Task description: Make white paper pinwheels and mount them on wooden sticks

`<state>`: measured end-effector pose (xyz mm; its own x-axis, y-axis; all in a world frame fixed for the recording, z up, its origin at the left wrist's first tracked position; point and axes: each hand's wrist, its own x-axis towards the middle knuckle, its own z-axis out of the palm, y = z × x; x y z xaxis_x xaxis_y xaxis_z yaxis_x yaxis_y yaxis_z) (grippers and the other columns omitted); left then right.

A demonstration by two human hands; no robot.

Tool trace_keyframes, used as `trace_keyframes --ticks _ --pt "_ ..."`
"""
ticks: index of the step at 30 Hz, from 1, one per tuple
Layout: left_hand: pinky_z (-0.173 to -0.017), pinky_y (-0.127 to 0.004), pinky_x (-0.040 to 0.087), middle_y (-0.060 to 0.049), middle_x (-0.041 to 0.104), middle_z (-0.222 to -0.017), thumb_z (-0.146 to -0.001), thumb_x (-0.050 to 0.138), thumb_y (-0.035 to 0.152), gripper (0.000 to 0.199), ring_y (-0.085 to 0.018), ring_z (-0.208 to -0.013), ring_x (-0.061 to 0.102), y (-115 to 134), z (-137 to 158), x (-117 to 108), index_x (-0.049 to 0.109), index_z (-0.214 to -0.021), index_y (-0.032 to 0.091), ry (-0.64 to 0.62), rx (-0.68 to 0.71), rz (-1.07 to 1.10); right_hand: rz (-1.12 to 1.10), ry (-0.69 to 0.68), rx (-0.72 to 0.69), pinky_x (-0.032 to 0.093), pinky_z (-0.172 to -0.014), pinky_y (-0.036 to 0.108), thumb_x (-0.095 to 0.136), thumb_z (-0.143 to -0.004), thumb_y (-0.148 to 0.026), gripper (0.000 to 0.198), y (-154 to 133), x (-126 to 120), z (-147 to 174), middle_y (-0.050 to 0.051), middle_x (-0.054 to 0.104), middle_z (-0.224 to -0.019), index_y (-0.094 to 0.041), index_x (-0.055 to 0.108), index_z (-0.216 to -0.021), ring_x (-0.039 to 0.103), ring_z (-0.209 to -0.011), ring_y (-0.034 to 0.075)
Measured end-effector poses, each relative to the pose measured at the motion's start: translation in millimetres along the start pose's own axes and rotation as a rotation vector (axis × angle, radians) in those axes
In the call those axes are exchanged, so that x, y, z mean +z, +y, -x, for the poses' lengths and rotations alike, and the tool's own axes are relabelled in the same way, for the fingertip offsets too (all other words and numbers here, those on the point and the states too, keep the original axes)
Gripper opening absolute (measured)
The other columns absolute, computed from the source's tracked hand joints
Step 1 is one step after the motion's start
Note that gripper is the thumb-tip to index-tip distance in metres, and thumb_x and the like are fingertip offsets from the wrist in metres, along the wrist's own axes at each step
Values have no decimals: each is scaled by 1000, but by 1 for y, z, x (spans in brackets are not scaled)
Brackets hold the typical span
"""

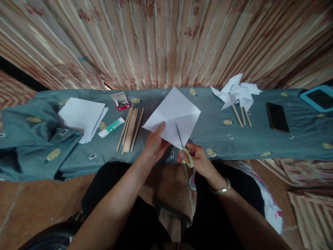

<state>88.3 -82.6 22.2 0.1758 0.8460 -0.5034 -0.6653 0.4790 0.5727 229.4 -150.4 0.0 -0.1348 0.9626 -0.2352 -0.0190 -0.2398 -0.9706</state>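
Note:
A square sheet of white paper (177, 104) is held with one corner towards me, and faint creases cross its middle. My left hand (156, 143) grips its lower left edge, thumb on top and fingers underneath. In my right hand (195, 157) is a pair of scissors (187, 158) with pale green handles, the fingers closed around them. One dark blade lies over the paper, running from the near corner towards the centre; the other blade is hidden beneath the sheet.
On the green cloth (208, 135) to the left lie white sheets (82, 114), a glue stick (111, 127), wooden sticks (130, 130) and a small red box of pins (121, 102). Paper pinwheels (232, 91), a dark phone (277, 117) and a blue-framed device (319, 98) lie right. A curtain (161, 41) hangs behind.

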Motion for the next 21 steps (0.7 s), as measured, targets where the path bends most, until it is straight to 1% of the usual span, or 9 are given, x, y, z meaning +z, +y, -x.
trace_keyframes --ticks 3,6,11,14,17,21 --pt "-56 -23 52 -4 68 -85 -91 58 21 8 -15 -68 62 0 0 -1 63 -95 16 -3 7 -6 -35 -5 30 44 -49 21 79 -65 -64 49 1 0 -1 -2 62 -59 -18 67 -79 56 -52 10" --pt "-58 -24 52 -5 68 -86 -90 60 24 10 -16 -70 63 -1 -2 -3 63 -96 16 -16 11 -20 -64 3 57 44 -48 21 81 -62 -63 50 1 1 -2 -3 62 -59 -18 68 -81 56 -50 10" --pt "-61 -26 53 -3 68 -87 -86 66 25 15 -15 -70 63 -2 -4 -4 62 -98 16 -18 24 0 -77 23 68 43 -47 21 83 -60 -60 47 2 2 -4 -3 61 -56 -18 69 -75 54 -49 9" --pt "-60 -25 53 -3 68 -86 -85 67 25 17 -14 -69 63 -1 -3 -3 62 -99 16 -22 24 5 -78 24 66 43 -47 21 84 -61 -58 45 2 2 -3 -3 61 -56 -18 70 -76 55 -50 9" --pt "-59 -24 53 -2 68 -83 -86 65 22 13 -13 -66 62 -2 -1 -3 62 -98 16 -17 24 0 -49 10 54 45 -50 21 84 -63 -53 40 -1 0 -2 -3 62 -57 -18 71 -78 56 -51 10" --pt "-64 -26 54 -2 67 -82 -86 65 22 13 -14 -68 61 -5 -1 -3 63 -96 16 -13 10 -4 -1 -17 35 45 -50 21 82 -67 -50 36 -5 -2 -1 -2 62 -56 -17 69 -74 54 -49 9"
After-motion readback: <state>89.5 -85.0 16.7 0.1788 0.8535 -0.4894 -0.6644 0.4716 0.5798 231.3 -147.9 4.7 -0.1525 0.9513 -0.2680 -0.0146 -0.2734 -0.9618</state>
